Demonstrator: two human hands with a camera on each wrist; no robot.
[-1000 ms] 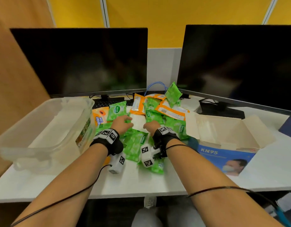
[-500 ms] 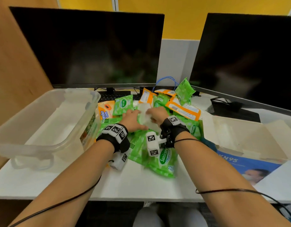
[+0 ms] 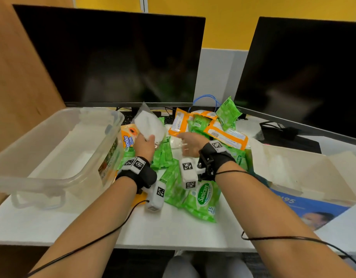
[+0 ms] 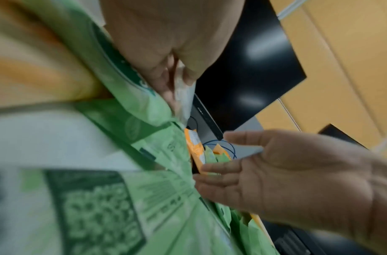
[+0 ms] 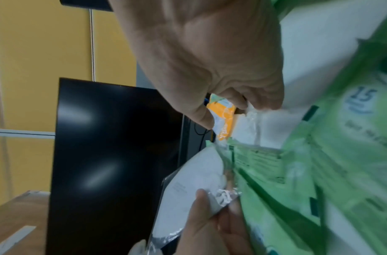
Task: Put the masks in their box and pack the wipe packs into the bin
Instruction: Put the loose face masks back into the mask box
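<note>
My left hand (image 3: 150, 139) pinches a white mask in clear wrap (image 3: 148, 125) and holds it above the pile, near the bin's right end. The left wrist view shows the wrap's edge (image 4: 184, 96) caught between thumb and fingers. My right hand (image 3: 184, 144) is open over the pile, fingers pointing left, just above a second white wrapped mask (image 3: 176, 142). Green wipe packs (image 3: 201, 199) and orange wipe packs (image 3: 227, 136) lie heaped between the clear plastic bin (image 3: 76, 177) on the left and the open KN95 mask box (image 3: 305, 205) on the right.
Two dark monitors (image 3: 116, 57) stand behind the pile, with cables and a blue wire (image 3: 207, 97) at their bases. A wooden partition (image 3: 16, 77) rises to the left of the bin. White desk (image 3: 169, 231) shows along the front edge.
Both hands were on the white mask half a second ago. The left hand has since lifted it up and to the left, and the right hand has let go and opened.
</note>
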